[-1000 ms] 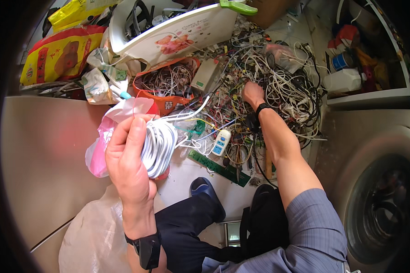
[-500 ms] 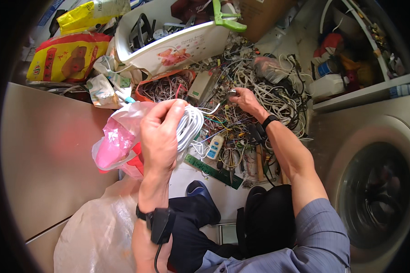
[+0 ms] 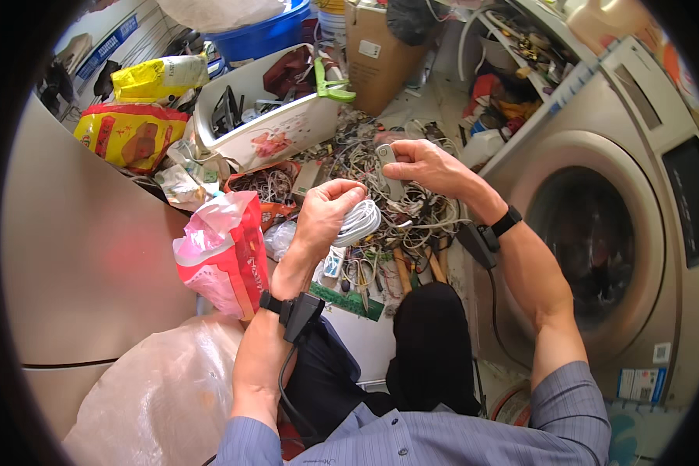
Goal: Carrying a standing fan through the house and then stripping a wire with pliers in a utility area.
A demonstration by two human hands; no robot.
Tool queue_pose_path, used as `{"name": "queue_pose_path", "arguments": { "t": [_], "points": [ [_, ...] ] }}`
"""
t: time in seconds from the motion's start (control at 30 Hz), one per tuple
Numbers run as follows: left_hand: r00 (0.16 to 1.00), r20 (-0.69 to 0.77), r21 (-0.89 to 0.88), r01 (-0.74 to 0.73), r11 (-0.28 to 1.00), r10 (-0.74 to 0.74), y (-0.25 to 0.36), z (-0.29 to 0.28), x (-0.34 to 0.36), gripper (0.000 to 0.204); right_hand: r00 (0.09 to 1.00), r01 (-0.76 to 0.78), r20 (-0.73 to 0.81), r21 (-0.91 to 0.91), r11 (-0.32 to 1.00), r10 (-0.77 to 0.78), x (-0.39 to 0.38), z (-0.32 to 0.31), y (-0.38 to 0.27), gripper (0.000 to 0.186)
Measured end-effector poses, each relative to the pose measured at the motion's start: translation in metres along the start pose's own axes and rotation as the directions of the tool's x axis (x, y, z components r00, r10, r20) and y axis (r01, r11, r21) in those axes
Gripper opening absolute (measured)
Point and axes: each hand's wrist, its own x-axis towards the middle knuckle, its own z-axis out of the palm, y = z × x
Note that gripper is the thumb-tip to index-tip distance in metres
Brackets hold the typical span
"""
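Observation:
A coiled bundle of white cable (image 3: 360, 223) hangs from my left hand (image 3: 322, 213), its thumb and fingers closed on the top of the loops. Over the heap of tangled wires (image 3: 423, 203) my right hand (image 3: 426, 167) is raised, thumb and fingers pinching a pale, elongated flat piece with a rounded end (image 3: 389, 165). What exactly this piece is I cannot make out. Below my hands lie a white power strip with blue sockets (image 3: 334, 262), partly covered by the coil, and a green circuit board (image 3: 349, 303).
A red and pink plastic bag (image 3: 237, 260) stands left of my left forearm. Behind the heap is a white bin (image 3: 283, 128) full of odds and ends, with a cardboard box (image 3: 377, 58) beyond. On the right is a washing machine (image 3: 512, 175); wooden handles (image 3: 402, 270) lie near my knee.
My right hand has come up from the heap with the pale piece in its fingers. The left hand, with the coil, sits further right. The view has shifted and takes in more on the right.

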Motion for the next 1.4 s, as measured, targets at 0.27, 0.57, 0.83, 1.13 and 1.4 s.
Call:
{"name": "queue_pose_path", "arguments": {
  "t": [0.27, 0.57, 0.83, 1.13, 1.4],
  "points": [
    [0.992, 0.1, 0.107, 0.065, 0.992, -0.076, -0.004, 0.032, -0.058, 0.022, 0.925, 0.19, -0.371, 0.63, 0.753, 0.077, -0.088, 0.071, -0.017, 0.025],
    [0.988, 0.06, 0.287, 0.123, 0.95, -0.146, -0.039, 0.018, -0.11, 0.027, 0.875, 0.149, -0.476, 0.449, 0.881, 0.095, -0.125, 0.151, -0.008, 0.023],
    [0.98, -0.004, 0.25, 0.195, 0.948, -0.2, -0.064, 0.028, -0.126, 0.019, 0.898, 0.123, -0.437, 0.363, 0.924, 0.052, -0.144, 0.159, 0.004, 0.026],
    [0.962, 0.099, 0.345, 0.208, 0.915, -0.256, -0.061, -0.007, -0.127, 0.021, 0.995, 0.086, -0.063, 0.041, 0.995, -0.083, -0.163, 0.129, 0.03, 0.031],
    [0.91, 0.178, 0.805, 0.083, 0.587, -0.374, -0.034, -0.006, -0.118, 0.023, 0.829, 0.174, 0.559, -0.232, 0.957, -0.015, -0.178, 0.153, 0.029, 0.035]
  ]
}}
